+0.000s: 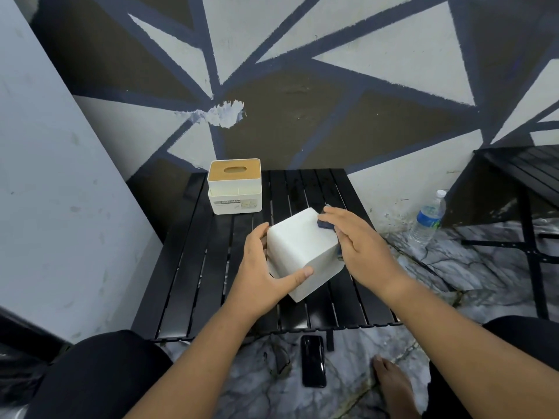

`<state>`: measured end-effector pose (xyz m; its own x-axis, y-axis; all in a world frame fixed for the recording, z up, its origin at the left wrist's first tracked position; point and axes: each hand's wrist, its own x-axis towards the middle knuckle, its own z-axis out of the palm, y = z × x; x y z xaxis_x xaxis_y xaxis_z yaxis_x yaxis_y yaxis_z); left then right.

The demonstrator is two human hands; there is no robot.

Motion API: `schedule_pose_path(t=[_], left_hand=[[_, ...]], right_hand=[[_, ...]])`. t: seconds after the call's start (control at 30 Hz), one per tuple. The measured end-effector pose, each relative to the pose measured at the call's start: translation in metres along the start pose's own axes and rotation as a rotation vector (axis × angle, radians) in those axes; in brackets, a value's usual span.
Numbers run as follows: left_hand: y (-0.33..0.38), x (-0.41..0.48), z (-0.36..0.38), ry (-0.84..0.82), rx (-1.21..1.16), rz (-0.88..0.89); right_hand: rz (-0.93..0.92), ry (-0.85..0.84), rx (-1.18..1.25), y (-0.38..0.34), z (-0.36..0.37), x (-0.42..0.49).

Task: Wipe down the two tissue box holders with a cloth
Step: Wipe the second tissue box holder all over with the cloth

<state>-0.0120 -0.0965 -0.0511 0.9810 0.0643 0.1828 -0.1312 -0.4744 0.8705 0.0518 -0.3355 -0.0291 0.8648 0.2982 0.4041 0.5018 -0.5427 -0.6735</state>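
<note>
Since the plain white holder [299, 243] sits right between both hands, tilted over the worktop [196, 267], I'd say it's the one getting wiped right now. The left hand [260, 267] grips it from the near-left side, thumb laid across the front face and fingers curled round the far edge; the right hand [360, 243] lies flat against the right side, fingers pretty straight, pressing the dark blue cloth [325, 225] onto the wall, so it's pushing rather than clutching; can't tell if the holder's bottom corner actually touches the worktop.

My guess on handling: it looks like hollow plastic, so light and stiff; the smooth walls look slippery though, and a one-sided push from the cloth could spin it or pop it out of the grip; the best hold is pretty much what the left hand does, clamping two faces near an edge, opposite where the cloth presses; no need to squeeze hard, thin walls may flex a bit.

Count: two tissue box holders total; the second, the lidded holder [234, 189] with a wood-look top and oval slot, stands upright beyond the left hand, well apart from it; one cloth; on the floor, one black phone [313, 361] nearer than both hands, and one water bottle [428, 219] out past the right hand.
</note>
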Motion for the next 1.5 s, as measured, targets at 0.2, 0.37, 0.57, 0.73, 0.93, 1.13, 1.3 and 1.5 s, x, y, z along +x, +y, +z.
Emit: schedule_pose_path(t=[0.2,0.37,0.57,0.73,0.93,1.13,1.3,1.5], left_hand=[[0.018,0.005,-0.005,0.037,0.134,0.087],[0.035,0.022,-0.001,0.028,0.353,0.168],[0.047,0.051,0.014,-0.012,0.682,0.187],[0.058,0.068,0.026,-0.008,0.818,0.228],[0.069,0.079,0.036,-0.071,0.755,0.166],[0.068,0.067,0.027,-0.011,0.525,0.150],[0.053,0.046,0.015,0.043,0.343,0.158],[0.031,0.011,-0.012,0.044,0.146,0.027]], right_hand=[[0.008,0.037,-0.026,0.000,0.003,0.000],[0.020,0.048,-0.018,-0.002,0.005,0.000],[0.127,0.079,0.169,0.002,0.007,0.005],[0.322,0.150,0.492,-0.004,0.003,0.014],[0.537,0.238,0.671,0.004,0.002,0.021],[0.389,0.192,0.680,-0.014,-0.011,0.019],[0.433,0.094,0.592,-0.005,-0.006,0.017],[0.342,0.024,0.568,-0.017,0.011,0.004]])
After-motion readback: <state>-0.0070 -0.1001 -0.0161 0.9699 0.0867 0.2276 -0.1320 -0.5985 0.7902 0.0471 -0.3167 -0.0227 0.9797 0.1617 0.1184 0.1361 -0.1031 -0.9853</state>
